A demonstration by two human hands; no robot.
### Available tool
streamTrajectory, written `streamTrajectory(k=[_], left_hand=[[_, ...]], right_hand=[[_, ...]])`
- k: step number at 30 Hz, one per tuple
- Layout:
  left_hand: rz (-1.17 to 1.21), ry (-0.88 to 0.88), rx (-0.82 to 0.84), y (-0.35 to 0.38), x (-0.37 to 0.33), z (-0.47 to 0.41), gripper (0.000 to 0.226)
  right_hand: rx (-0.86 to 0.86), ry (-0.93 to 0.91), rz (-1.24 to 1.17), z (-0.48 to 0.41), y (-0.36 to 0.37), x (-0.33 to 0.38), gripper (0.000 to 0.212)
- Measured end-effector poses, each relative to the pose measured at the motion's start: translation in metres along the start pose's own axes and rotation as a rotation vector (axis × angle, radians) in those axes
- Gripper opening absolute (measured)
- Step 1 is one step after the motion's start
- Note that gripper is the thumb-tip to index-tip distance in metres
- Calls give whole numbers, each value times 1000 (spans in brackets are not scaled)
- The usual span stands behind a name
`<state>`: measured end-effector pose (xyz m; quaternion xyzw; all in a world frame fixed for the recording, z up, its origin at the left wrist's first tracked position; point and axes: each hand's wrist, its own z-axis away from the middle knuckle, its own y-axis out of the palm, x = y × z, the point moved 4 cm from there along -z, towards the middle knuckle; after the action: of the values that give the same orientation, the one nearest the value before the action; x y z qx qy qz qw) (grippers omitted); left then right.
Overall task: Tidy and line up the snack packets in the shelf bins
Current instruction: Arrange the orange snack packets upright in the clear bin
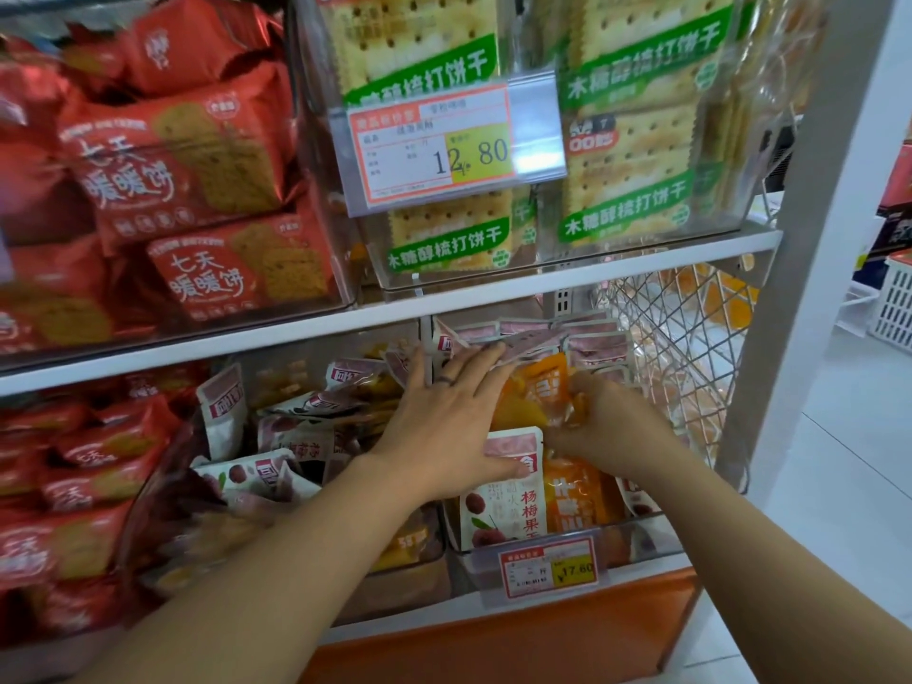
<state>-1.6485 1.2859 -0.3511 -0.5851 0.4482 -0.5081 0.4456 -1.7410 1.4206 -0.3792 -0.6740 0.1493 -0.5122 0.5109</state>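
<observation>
**Now sorting the mixed bin on the lower shelf**

Here the orange packet [535, 387] is in your right hand [609, 424]. The fingers are curled and pinch its crinkled lower edge, lifting it just above the other packets in the clear bin [651, 533] on the lower shelf. Your left hand [444, 422] lies flat beside it with fingers straight, resting on the pink-topped packets [543, 338]. Its thumb touches the white waxberry packet [508, 491], which stands at the front next to a second orange packet [577, 496].

The bin holds two sorts mixed together, so you seem to be partway through sorting and standing them up. Much looks left to do: the jumbled packets [296, 431] in the bin to the left lie tilted every way.

The next move likely calls for a slot for the held packet, upright and face out beside its orange twin, while your left hand steadies the row.

A price tag [548, 567] clips to the bin's front. Cracker packets [444, 239] and red biscuit packets [197, 165] fill the shelf above.
</observation>
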Motion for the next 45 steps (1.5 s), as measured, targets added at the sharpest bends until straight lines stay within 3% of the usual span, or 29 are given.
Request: streamTrajectory(k=[2, 7, 15, 19, 22, 26, 31, 36, 42, 45], left_hand=[[10, -2, 4, 0, 1, 0, 108], [-31, -50, -7, -1, 4, 1, 119], [-20, -85, -9, -4, 2, 2, 116], [95, 0, 25, -3, -4, 2, 97], [441, 13, 14, -9, -5, 7, 68], [1037, -160, -149, -24, -1, 27, 49], [1281, -234, -236, -27, 5, 47, 29], [1369, -399, -421, -23, 34, 77, 20], [1347, -496, -555, -17, 84, 108, 48], [1307, -518, -591, -15, 105, 114, 43]], right_hand=[[4, -27, -23, 2, 0, 3, 38], [-114, -89, -100, 6, 1, 6, 17], [-596, -74, -489, 36, -32, -15, 23], [-785, -146, -580, 59, -38, -15, 13], [-831, -229, -676, 72, -39, -12, 15], [-726, -254, -824, 79, -29, -5, 13], [-575, -222, -972, 86, -13, 21, 11], [-409, -284, -951, 73, -1, 60, 8], [-176, -423, -803, 48, 26, 118, 10], [-121, -464, -653, 34, 35, 135, 18]])
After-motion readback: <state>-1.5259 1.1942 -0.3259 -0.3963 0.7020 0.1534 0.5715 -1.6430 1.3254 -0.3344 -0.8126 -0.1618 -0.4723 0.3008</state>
